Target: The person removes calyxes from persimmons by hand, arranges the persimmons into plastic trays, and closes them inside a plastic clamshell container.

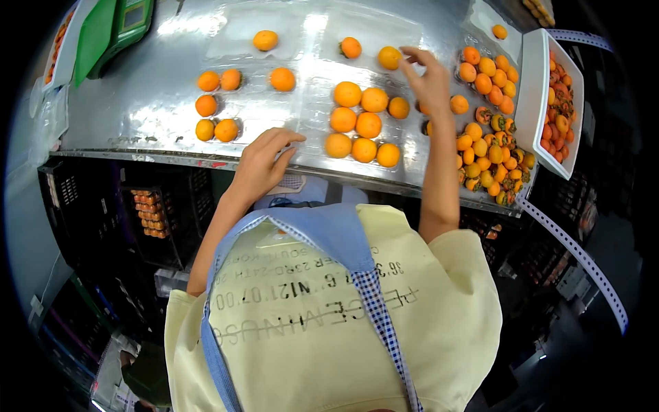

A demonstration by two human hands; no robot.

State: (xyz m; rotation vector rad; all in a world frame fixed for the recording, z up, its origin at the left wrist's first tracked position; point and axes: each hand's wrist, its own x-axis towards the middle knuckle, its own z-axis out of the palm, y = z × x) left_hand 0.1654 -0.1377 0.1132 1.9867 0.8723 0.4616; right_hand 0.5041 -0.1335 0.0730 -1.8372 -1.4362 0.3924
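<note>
My right hand [427, 77] reaches over the metal table with its fingers apart, the fingertips right beside an orange persimmon [390, 58] on a clear plastic tray [322, 31]; whether they touch it I cannot tell. Near the front edge rests my left hand [266, 162], fingers loosely stretched and nothing in them. Between the hands, a nearer clear tray [317, 103] carries rows of persimmons [368, 125]. Another group of persimmons [206, 105] lies to the left, with single ones [282, 79] farther in. My right forearm partly covers a few fruits.
At right, loose persimmons [489, 161] are heaped by the edge, with another cluster [483, 84] behind. A white box [535, 89] holds redder fruit. A green scale [113, 34] stands back left. Dark crates [147, 254] sit below the table [171, 51].
</note>
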